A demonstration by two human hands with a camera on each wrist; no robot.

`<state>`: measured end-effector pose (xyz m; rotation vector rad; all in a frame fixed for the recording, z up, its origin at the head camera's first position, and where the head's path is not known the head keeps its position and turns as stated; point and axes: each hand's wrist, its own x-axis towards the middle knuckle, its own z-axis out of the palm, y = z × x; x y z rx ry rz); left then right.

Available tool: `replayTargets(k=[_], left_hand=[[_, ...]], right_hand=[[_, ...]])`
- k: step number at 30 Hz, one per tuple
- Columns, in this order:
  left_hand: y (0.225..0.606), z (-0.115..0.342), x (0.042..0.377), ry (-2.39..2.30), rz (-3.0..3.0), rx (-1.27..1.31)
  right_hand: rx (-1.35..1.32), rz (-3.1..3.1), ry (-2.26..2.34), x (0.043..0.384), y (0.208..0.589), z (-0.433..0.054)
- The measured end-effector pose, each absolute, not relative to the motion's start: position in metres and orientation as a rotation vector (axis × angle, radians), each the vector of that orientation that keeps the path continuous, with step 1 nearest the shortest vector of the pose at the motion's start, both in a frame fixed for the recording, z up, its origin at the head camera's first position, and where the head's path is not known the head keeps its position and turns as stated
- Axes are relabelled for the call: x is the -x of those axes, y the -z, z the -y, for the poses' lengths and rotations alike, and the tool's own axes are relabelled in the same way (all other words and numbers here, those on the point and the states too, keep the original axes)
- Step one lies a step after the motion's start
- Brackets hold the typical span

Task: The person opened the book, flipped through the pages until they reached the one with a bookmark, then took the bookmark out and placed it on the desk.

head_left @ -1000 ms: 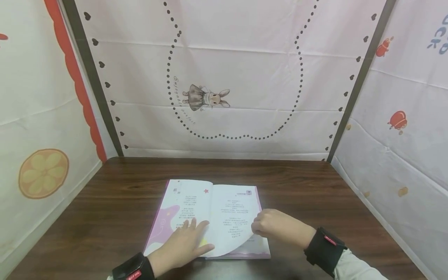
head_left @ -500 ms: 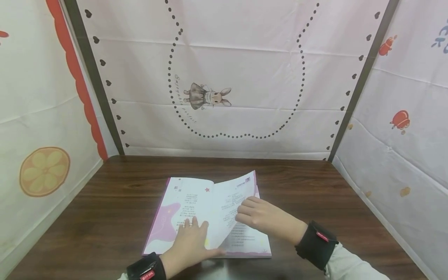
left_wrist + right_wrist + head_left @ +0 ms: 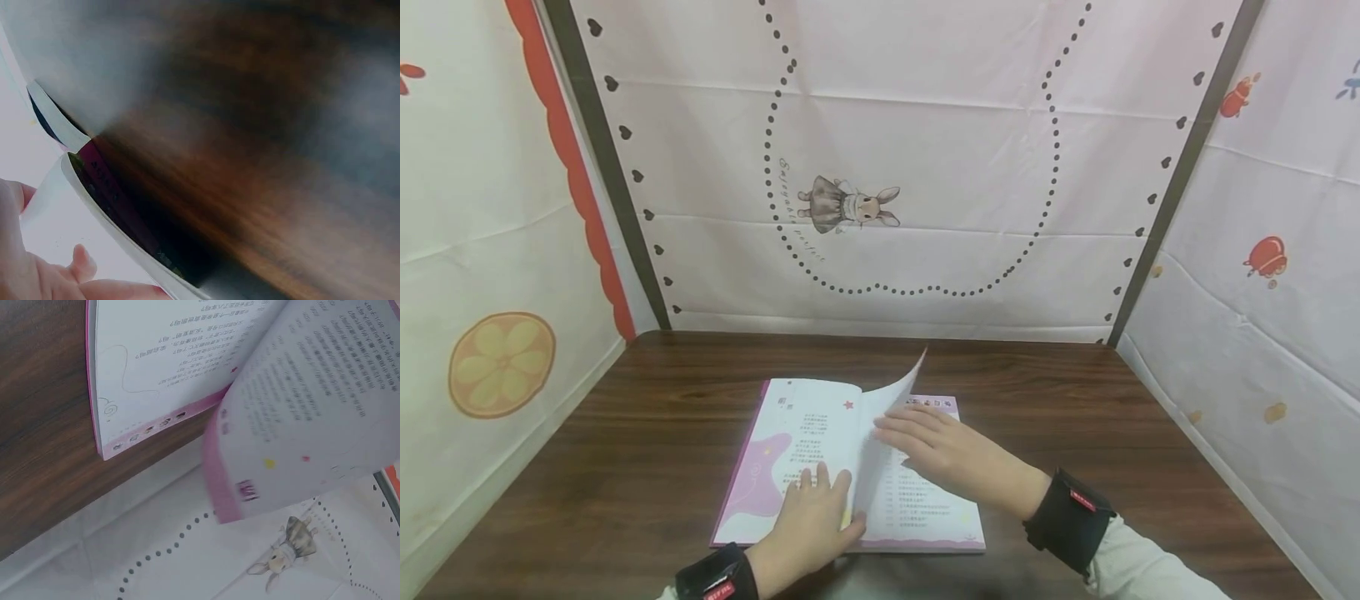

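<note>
An open book [image 3: 797, 417] with purple edges lies on the table, its printing upside down in the head view. One page [image 3: 887, 396] stands up off the right half, and the right wrist view shows the text and pink border of this raised page [image 3: 294, 437]. My left hand [image 3: 812, 517] rests spread on the lower left page, thumb near the fold. In the left wrist view part of the left hand [image 3: 37, 269] shows at the lower left, on the white paper. My right hand [image 3: 958, 458] touches the raised page from the right with extended fingers.
The dark wooden table [image 3: 662, 442] surrounds the book. Beyond its back edge hangs a pale printed cloth [image 3: 962, 192] with a rabbit and dotted lines. Similar cloths stand at the left [image 3: 490, 250] and right [image 3: 1262, 333] sides.
My right hand has gone from the right page's lower edge up and leftward, lifting that page from nearly flat to upright. Its fingers have straightened. My left hand stays on the left page.
</note>
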<state>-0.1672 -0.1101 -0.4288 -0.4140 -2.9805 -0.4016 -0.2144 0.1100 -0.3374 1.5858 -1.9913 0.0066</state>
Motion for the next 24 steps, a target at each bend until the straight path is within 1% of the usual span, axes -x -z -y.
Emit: replayTargets(k=[6, 13, 17, 21, 24], left_hand=[[0.432, 0.119, 0.163, 0.476, 2.784, 0.422], [0.430, 0.130, 0.157, 0.790, 2.797, 0.281], [0.426, 0.139, 0.156, 0.969, 2.839, 0.282], [0.421, 0.146, 0.158, 1.133, 2.830, 0.320], [0.417, 0.147, 0.161, 1.171, 2.835, 0.308]], right_hand=[[-1.577, 2.050, -0.147, 0.218, 0.344, -0.123], [-1.574, 2.122, -0.100, 0.222, 0.363, -0.140], [-1.585, 2.376, 0.018, 0.219, 0.371, -0.145], [-1.529, 2.726, 0.131, 0.213, 0.379, -0.150], [-1.499, 2.862, 0.113, 0.208, 0.384, -0.152]])
